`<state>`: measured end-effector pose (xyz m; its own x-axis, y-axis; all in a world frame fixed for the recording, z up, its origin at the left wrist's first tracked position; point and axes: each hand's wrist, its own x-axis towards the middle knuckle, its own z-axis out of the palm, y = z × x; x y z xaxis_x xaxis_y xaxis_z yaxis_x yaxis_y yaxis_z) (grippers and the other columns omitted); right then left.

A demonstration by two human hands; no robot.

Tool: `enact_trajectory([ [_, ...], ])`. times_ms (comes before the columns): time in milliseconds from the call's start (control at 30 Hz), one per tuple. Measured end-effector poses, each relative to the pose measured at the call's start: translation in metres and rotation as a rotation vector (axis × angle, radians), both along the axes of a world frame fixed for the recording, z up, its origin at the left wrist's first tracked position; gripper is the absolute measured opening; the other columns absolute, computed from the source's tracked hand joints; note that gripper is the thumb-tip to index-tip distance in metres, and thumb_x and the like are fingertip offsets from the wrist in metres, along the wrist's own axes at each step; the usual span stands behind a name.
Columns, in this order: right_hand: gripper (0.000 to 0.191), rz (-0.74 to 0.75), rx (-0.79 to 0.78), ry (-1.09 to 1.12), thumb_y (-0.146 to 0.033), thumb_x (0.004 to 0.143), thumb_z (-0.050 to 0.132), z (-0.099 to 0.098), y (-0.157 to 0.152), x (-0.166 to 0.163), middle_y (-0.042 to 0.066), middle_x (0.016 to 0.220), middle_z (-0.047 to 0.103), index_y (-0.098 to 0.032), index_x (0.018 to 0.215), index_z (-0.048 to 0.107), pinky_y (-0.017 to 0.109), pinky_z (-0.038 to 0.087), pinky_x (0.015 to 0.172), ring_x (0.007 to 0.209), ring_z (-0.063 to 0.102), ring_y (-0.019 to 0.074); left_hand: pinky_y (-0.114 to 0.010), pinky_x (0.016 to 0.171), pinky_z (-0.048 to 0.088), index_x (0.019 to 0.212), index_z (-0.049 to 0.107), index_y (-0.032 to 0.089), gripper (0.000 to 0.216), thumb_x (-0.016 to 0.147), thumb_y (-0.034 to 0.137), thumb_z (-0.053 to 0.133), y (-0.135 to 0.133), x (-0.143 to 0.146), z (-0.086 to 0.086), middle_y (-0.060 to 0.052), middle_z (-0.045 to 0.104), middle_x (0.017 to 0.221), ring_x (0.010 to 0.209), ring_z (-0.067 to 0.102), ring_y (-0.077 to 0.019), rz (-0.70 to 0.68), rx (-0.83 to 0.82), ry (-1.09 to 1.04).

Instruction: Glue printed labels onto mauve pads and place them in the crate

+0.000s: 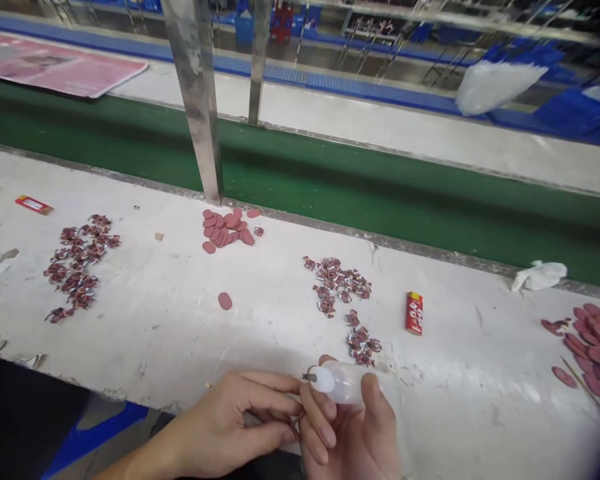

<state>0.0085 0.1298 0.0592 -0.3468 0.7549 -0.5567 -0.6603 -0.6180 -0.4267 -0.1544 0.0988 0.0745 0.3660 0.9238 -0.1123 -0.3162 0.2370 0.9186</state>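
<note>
Fingers of my right hand (353, 433) wrap a small translucent bottle (341, 383), its metal nozzle pointing toward nine o'clock. My left hand (230, 423), curled beside it, pinches something too small to identify. Patterned pieces (361, 345) lie at twelve o'clock, near a red lighter (415, 313).

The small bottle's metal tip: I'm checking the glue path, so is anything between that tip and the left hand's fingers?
Nothing visible. The bottle, held in the right hand, aims its metal tip at the left hand across open space. What the left fingers pinch is too small to make out.
</note>
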Motion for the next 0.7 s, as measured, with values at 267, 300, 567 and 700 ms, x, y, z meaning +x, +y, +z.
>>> enact_trajectory([
  [267, 0.043, -0.005, -0.006, 0.020, -0.060, 0.079, 0.078, -0.002, -0.003, -0.006, -0.005, 0.061, 0.056, -0.019, 0.094, 0.075, 0.012, 0.044, 0.036, 0.044, 0.044, 0.0049, -0.029, 0.083, 0.059, 0.089, 0.082, 0.023, 0.019, 0.072, 0.015, 0.086, -0.020, 0.012, -0.056, -0.008, 0.075, 0.115, 0.091, 0.075, -0.0196, 0.255, -0.126, -0.081],
  [300, 0.043, -0.021, 0.007, 0.011, -0.059, 0.078, 0.078, -0.002, -0.003, -0.007, -0.004, 0.061, 0.057, -0.020, 0.095, 0.076, 0.014, 0.046, 0.038, 0.046, 0.047, 0.0060, -0.030, 0.087, 0.059, 0.088, 0.082, 0.023, 0.019, 0.071, 0.014, 0.087, -0.020, 0.012, -0.057, -0.008, 0.075, 0.116, 0.096, 0.074, -0.0206, 0.276, -0.115, -0.092],
  [567, 0.038, -0.192, -0.110, 0.068, -0.054, 0.071, 0.085, 0.001, -0.005, -0.016, -0.002, 0.067, 0.062, -0.021, 0.082, 0.073, 0.021, 0.055, 0.055, 0.064, 0.061, 0.0128, -0.039, 0.087, 0.060, 0.094, 0.081, 0.029, 0.016, 0.079, 0.022, 0.082, -0.020, 0.035, -0.067, -0.008, 0.073, 0.118, 0.099, 0.074, -0.0239, 0.468, -0.104, -0.287],
  [700, 0.039, -0.285, -0.150, 0.127, -0.050, 0.071, 0.087, 0.002, -0.003, -0.016, -0.001, 0.068, 0.062, -0.024, 0.096, 0.074, 0.019, 0.053, 0.057, 0.072, 0.063, 0.0152, -0.037, 0.101, 0.052, 0.096, 0.082, 0.030, 0.013, 0.085, 0.026, 0.077, -0.024, 0.045, -0.080, -0.008, 0.071, 0.112, 0.112, 0.068, -0.0236, 0.555, -0.047, -0.257],
])
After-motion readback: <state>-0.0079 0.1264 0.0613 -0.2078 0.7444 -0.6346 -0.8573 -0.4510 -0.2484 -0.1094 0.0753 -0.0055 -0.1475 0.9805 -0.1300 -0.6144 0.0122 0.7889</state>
